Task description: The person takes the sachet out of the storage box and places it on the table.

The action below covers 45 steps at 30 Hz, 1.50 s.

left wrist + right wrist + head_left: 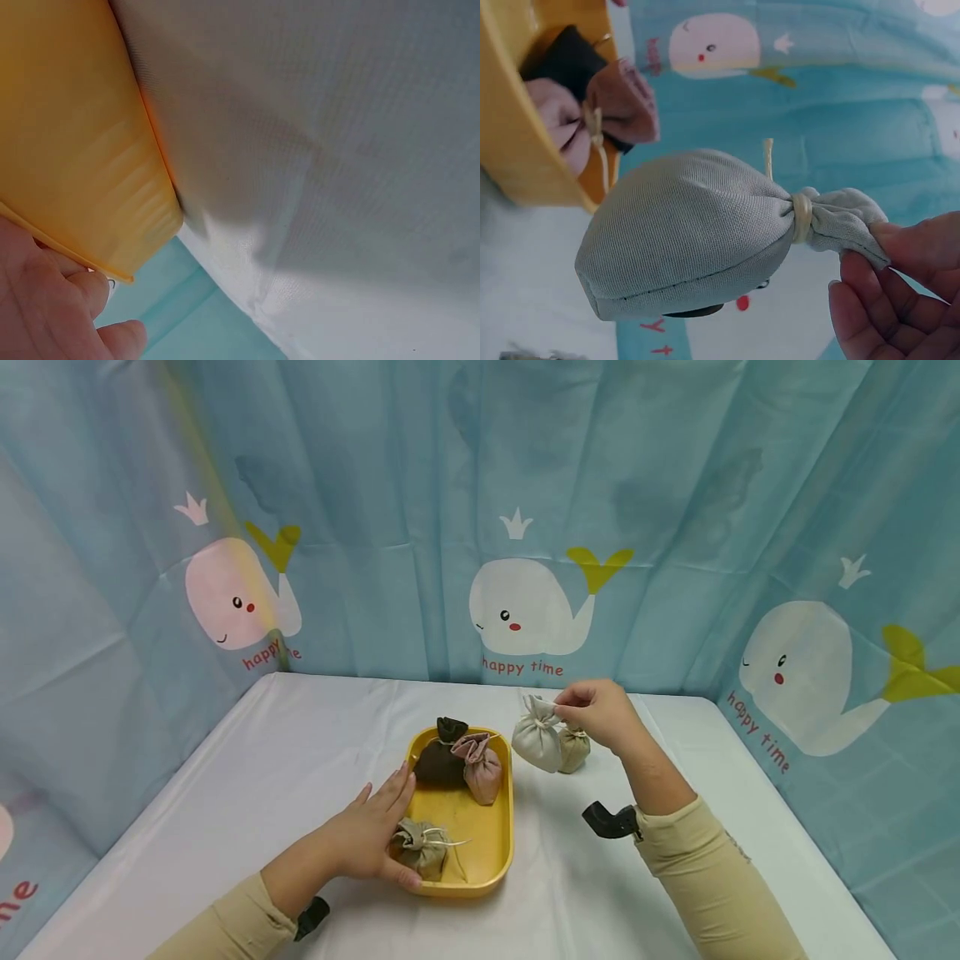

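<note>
Nearest: beige-green drawstring cloth pouch [426, 857], sitting in near left corner of rounded yellow plastic tray [480, 839]. Left hand [363, 837] on tray's left rim, fingers pretty straight, thumb spread apart. Tray's on white-covered table [262, 793]. Farther up inside: dusty-pink cloth pouch [484, 777] leaning against dark brown cloth pouch [438, 767]. Right of tray, off-white cloth pouch [537, 745], gathered neck pinched between right hand's [602, 717] thumb and fingers. Small tan cloth pouch [575, 752] partly hidden behind it. Way back: blue whale-print curtain [375, 602].

Blue whale-print curtain [375, 485] behind white table [277, 760]
</note>
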Motion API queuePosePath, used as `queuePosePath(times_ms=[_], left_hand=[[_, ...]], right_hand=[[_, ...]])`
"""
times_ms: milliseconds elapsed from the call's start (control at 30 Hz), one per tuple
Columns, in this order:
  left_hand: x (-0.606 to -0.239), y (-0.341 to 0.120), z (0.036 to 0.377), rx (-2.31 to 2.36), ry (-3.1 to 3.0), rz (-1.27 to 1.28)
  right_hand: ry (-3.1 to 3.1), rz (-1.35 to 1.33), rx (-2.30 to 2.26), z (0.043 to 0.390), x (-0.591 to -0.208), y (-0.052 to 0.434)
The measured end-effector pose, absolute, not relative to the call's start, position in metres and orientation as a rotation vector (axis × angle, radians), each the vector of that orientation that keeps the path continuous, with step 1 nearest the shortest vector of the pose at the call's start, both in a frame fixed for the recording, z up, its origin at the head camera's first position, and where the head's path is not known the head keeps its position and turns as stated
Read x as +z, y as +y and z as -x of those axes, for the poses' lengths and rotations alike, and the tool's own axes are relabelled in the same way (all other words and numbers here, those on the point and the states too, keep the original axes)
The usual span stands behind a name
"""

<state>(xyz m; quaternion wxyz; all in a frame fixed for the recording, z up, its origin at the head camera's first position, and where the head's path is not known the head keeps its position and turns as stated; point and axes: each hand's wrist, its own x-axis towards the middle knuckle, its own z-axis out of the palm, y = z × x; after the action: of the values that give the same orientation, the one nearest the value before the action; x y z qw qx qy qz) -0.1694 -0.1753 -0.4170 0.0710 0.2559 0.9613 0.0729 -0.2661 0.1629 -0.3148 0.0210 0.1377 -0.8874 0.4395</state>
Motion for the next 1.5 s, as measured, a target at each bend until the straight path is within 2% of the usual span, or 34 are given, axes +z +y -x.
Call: queuePosePath(times_ms=[900, 1500], left_hand=[[-0.415, -0.175, 0.169, 0.231, 2.887, -0.776], [-0.413, -0.173, 0.169, 0.25, 2.871, -0.758]], right_hand=[[-2.873, -0.198, 1.159, 0.287, -0.387, 0.186], [-2.945, -0.177, 1.081, 0.293, -0.388, 0.196]])
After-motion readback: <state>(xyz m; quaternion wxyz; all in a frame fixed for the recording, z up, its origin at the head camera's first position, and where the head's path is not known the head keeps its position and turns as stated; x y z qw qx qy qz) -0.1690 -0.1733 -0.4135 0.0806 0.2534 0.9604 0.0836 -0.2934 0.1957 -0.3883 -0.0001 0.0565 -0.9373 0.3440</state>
